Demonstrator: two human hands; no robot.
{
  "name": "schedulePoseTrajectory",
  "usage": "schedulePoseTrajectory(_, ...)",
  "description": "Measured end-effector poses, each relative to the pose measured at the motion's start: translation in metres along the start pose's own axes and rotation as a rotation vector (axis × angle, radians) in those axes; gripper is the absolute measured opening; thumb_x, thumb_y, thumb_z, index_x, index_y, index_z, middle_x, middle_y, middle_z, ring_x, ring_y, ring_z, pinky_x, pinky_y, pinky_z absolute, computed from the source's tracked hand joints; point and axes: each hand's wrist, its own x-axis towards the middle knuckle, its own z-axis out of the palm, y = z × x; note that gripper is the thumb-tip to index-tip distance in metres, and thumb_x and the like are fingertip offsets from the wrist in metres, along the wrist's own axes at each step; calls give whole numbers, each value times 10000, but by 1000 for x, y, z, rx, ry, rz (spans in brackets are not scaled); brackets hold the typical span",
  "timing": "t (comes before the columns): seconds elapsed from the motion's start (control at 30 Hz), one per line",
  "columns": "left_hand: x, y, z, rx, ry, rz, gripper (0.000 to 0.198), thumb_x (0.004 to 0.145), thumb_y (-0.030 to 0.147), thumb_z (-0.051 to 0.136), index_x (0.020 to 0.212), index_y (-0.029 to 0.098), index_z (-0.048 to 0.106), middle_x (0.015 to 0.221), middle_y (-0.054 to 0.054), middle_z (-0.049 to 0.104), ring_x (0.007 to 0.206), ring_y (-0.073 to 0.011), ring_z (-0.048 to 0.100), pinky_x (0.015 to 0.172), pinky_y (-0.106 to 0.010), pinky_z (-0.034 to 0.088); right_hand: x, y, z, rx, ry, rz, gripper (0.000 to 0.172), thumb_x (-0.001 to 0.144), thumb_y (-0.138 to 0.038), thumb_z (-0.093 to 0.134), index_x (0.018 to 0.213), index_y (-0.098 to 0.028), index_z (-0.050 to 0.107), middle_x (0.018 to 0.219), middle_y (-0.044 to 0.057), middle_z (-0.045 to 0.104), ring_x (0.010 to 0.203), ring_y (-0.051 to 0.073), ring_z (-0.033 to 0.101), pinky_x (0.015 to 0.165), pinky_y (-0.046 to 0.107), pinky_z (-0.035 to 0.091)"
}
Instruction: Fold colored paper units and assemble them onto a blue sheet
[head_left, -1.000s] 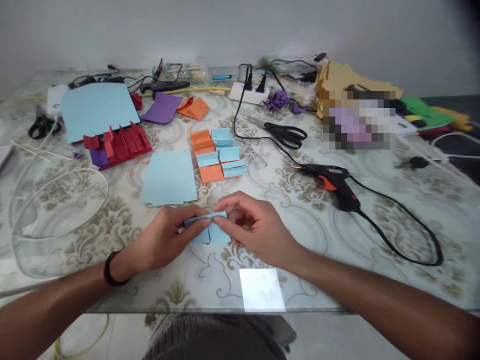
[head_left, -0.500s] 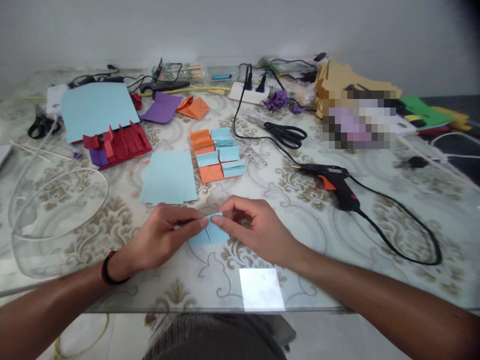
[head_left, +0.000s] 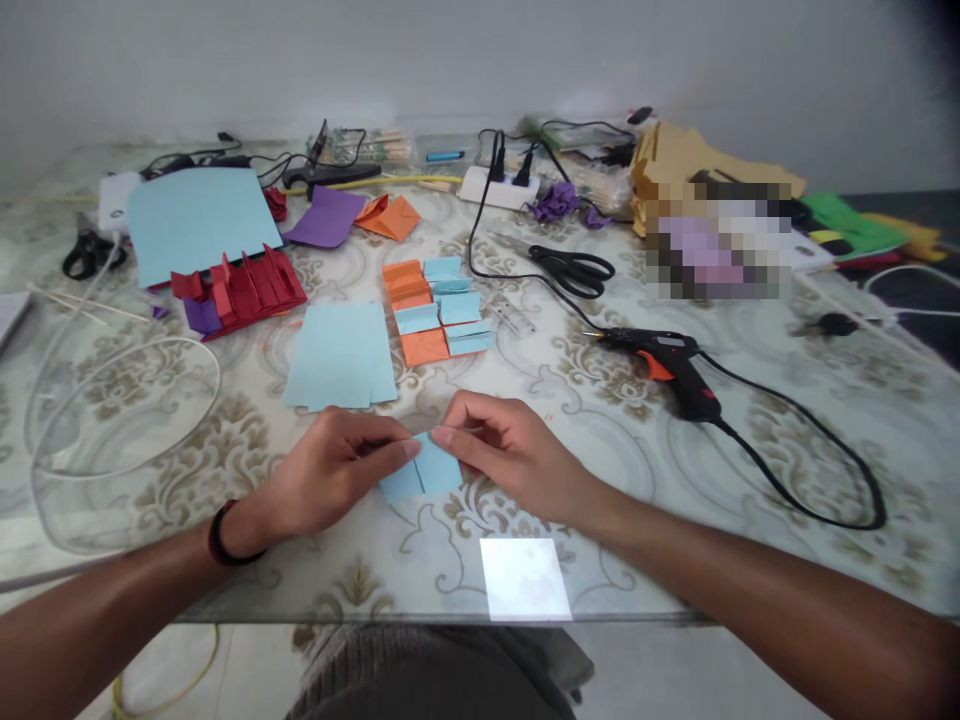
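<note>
A small folded light-blue paper piece (head_left: 421, 473) lies flat on the patterned glass table (head_left: 675, 520) in front of me. My left hand (head_left: 330, 478) presses on its left side with closed fingers. My right hand (head_left: 510, 455) pinches its upper right edge, fingertips meeting the left hand's at the fold. Just beyond my hands lies a stack of light-blue square sheets (head_left: 341, 357). Behind that sits a group of folded orange and blue paper units (head_left: 433, 312).
A black and orange glue gun (head_left: 667, 365) with a looping cord lies to the right. Black scissors (head_left: 574, 266), a power strip (head_left: 499, 187), red folded paper units (head_left: 240, 290), a large blue sheet (head_left: 196, 217) and a clear round bowl (head_left: 112, 440) surround the area.
The raised top flap of the blue piece has been pressed down flat. Both hands have lowered slightly onto the paper and stayed in the same place.
</note>
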Motion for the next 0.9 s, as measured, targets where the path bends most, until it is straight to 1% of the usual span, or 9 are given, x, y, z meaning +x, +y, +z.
schedulePoseTrajectory(0.07, 0, -1, 0, 10, 30, -6, 353, 1021, 411, 583, 855, 163, 771, 692, 35, 583, 649, -101, 433, 578, -235, 339, 0, 0, -1, 7, -38, 61, 397, 891, -508, 768, 760, -191, 568, 622, -56, 531, 546, 91, 544, 492, 205, 423)
schedulePoseTrajectory(0.13, 0, -1, -1, 8, 68, -7, 363, 1020, 414, 579, 826, 160, 752, 676, 41, 546, 648, -101, 410, 581, -239, 328, 1, 2, -1, 27, -106, 129, 423, 860, -525, 793, 746, -192, 558, 651, -34, 594, 581, 114, 615, 488, 206, 485)
schedulePoseTrajectory(0.2, 1, -2, -1, -17, 88, -10, 373, 1017, 423, 579, 807, 157, 733, 675, 42, 518, 653, -105, 395, 585, -242, 326, 1, 4, 0, 46, -138, 165, 440, 848, -539, 798, 726, -186, 566, 691, 1, 666, 590, 121, 641, 471, 206, 518)
schedulePoseTrajectory(0.33, 3, -3, 1, -63, 66, -34, 386, 1011, 448, 576, 814, 153, 727, 708, 26, 554, 682, -118, 435, 609, -248, 355, 2, 7, 0, 69, -115, 182, 442, 839, -524, 813, 692, -170, 592, 676, 15, 700, 527, 92, 613, 443, 184, 520)
schedulePoseTrajectory(0.47, 4, -3, 2, -58, 5, -66, 386, 983, 474, 612, 815, 148, 730, 712, 14, 576, 660, -121, 446, 575, -248, 341, 2, 7, -1, 63, -110, 205, 449, 804, -515, 846, 680, -168, 590, 652, 12, 698, 505, 83, 607, 440, 173, 518)
schedulePoseTrajectory(0.57, 4, -2, 2, -29, -34, -75, 401, 982, 476, 603, 790, 143, 715, 676, 21, 549, 615, -112, 423, 537, -244, 313, 2, 5, -2, 56, -105, 196, 460, 795, -510, 857, 669, -171, 573, 643, 6, 694, 488, 74, 596, 437, 164, 506)
schedulePoseTrajectory(0.63, 5, -2, 1, 3, -15, -62, 419, 994, 480, 583, 753, 150, 675, 654, 31, 523, 597, -106, 407, 529, -241, 306, 2, 3, -3, 73, -105, 181, 451, 809, -519, 843, 684, -168, 589, 659, 9, 698, 497, 76, 602, 448, 168, 516)
schedulePoseTrajectory(0.77, 5, -4, 0, 39, 69, -44, 417, 1010, 470, 563, 735, 166, 638, 639, 30, 555, 594, -114, 457, 547, -242, 364, 4, 2, -4, 111, -124, 152, 434, 886, -559, 753, 757, -153, 672, 679, 14, 692, 544, 98, 631, 479, 193, 563)
schedulePoseTrajectory(0.9, 6, -3, 1, 2, 79, -54, 377, 1007, 449, 576, 774, 172, 682, 668, 4, 662, 625, -143, 579, 595, -258, 464, 5, 4, -4, 103, -107, 153, 426, 907, -540, 737, 743, -149, 690, 633, 1, 669, 528, 90, 615, 478, 184, 554)
